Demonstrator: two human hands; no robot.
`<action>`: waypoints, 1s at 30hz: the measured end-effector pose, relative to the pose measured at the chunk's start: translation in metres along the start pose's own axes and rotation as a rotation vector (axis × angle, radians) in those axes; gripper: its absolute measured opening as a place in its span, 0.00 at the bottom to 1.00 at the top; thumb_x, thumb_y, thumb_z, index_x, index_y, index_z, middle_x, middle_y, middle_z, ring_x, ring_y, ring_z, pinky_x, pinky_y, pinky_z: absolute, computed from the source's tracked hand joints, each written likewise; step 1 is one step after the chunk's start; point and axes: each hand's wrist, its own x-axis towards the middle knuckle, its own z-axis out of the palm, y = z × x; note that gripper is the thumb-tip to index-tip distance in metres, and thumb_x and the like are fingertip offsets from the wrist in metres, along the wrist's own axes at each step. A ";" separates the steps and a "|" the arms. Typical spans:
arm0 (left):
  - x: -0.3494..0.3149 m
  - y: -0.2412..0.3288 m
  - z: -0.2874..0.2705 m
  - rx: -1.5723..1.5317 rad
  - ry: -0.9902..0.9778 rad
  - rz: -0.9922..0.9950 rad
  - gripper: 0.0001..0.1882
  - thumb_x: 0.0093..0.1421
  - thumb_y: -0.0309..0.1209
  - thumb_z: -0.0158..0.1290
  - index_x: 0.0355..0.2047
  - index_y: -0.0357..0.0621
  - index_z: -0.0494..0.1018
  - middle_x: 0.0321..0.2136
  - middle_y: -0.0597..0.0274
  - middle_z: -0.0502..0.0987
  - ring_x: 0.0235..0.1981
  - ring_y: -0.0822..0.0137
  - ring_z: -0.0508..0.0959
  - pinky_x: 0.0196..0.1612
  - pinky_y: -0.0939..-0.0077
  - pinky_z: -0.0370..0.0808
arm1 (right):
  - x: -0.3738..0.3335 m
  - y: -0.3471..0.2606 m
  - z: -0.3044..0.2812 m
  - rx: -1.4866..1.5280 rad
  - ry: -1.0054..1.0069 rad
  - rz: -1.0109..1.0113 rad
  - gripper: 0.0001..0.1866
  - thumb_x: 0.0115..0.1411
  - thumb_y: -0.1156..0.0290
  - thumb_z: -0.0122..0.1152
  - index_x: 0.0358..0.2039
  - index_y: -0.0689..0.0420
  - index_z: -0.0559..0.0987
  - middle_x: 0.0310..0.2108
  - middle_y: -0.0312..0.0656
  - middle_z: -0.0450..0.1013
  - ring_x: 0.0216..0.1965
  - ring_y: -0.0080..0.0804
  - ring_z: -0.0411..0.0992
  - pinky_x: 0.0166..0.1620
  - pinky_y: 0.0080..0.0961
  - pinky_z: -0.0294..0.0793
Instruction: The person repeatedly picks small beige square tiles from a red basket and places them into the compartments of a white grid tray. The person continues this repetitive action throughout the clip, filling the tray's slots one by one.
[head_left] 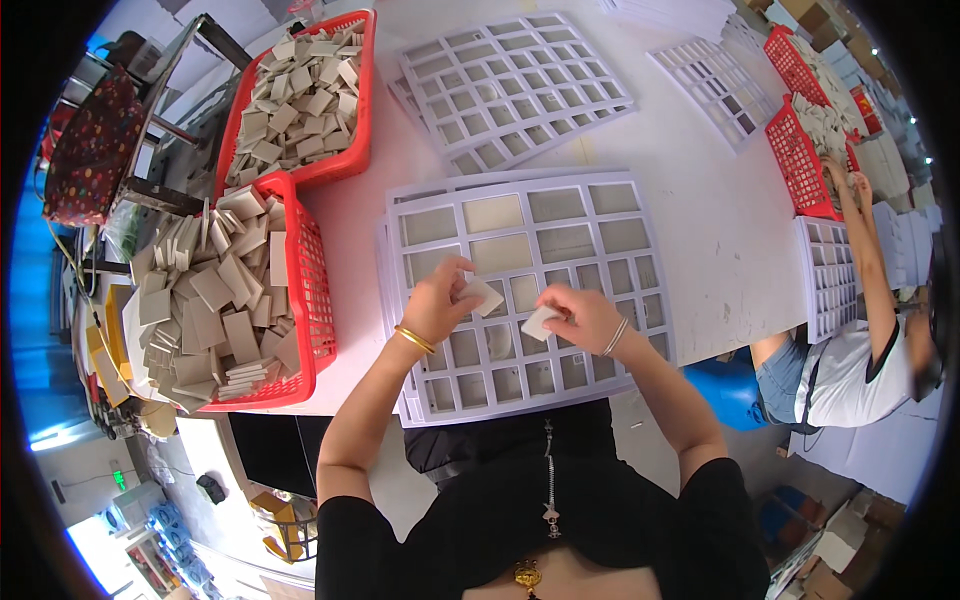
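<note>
In front of me lies a white grid tray (530,408) with cells of several sizes, on top of other trays. My left hand (436,302) is closed on a pale tile (484,297) held over the tray's middle cells. A small white tile (541,322) sits pinched between the thumb and fingers of my right hand (590,318), also above the tray. Pale tiles (494,213) fill some cells near the top centre, while other cells show a grey bottom. My fingers partly cover the cells beneath them.
Two red baskets (318,318) heaped with pale tiles (210,290) stand on the left. Another stack of grid trays (515,85) lies at the far middle, and one tray (712,90) at far right. A co-worker (870,370) on the right reaches to a red basket (800,175).
</note>
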 end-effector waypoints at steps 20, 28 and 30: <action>0.015 0.017 0.029 0.799 0.131 0.494 0.07 0.51 0.28 0.51 0.31 0.50 0.76 0.38 0.67 0.73 0.47 0.63 0.72 0.43 0.65 0.73 | -0.003 -0.001 0.013 -0.088 0.015 -0.049 0.10 0.53 0.77 0.56 0.38 0.56 0.75 0.34 0.43 0.72 0.33 0.39 0.73 0.37 0.31 0.72; -0.005 -0.002 0.018 0.708 -0.031 0.627 0.15 0.41 0.23 0.55 0.32 0.51 0.77 0.38 0.70 0.75 0.45 0.64 0.74 0.50 0.65 0.67 | -0.003 0.000 0.016 -0.049 0.028 -0.033 0.10 0.54 0.77 0.55 0.38 0.56 0.75 0.34 0.42 0.71 0.33 0.38 0.73 0.37 0.31 0.72; -0.010 -0.005 0.016 0.698 -0.016 0.603 0.14 0.42 0.22 0.55 0.31 0.50 0.77 0.37 0.71 0.76 0.45 0.64 0.74 0.51 0.64 0.67 | -0.002 0.006 0.018 -0.038 0.030 -0.065 0.09 0.54 0.77 0.55 0.38 0.56 0.76 0.34 0.43 0.71 0.33 0.38 0.73 0.37 0.31 0.72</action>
